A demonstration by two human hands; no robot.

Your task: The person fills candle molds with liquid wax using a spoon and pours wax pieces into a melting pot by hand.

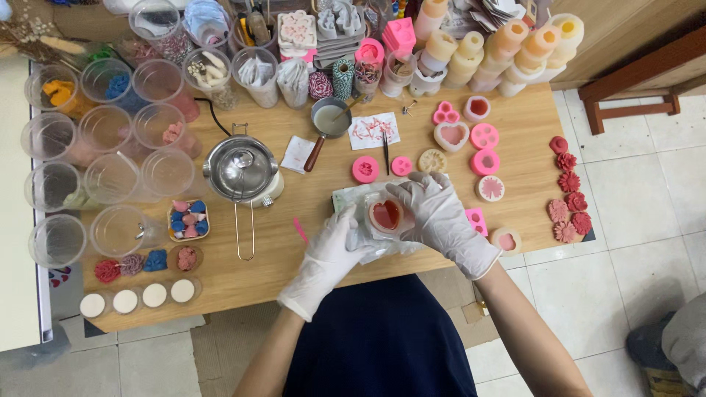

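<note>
White-gloved hands (390, 228), red heart mould (386, 215), pink silicone moulds (485, 136), tan wooden table (309, 272)

- Heart mould (385, 215): small translucent whitish silicone mould with a heart-shaped cavity. The cavity faces up and is filled with red, glossy material. The mould sits level.
- Position: on the near side of the wooden table (294, 272), close to its front edge and right of the steel pot (240, 169).
- Support: it rests on crumpled clear plastic wrap (360, 202).
</note>
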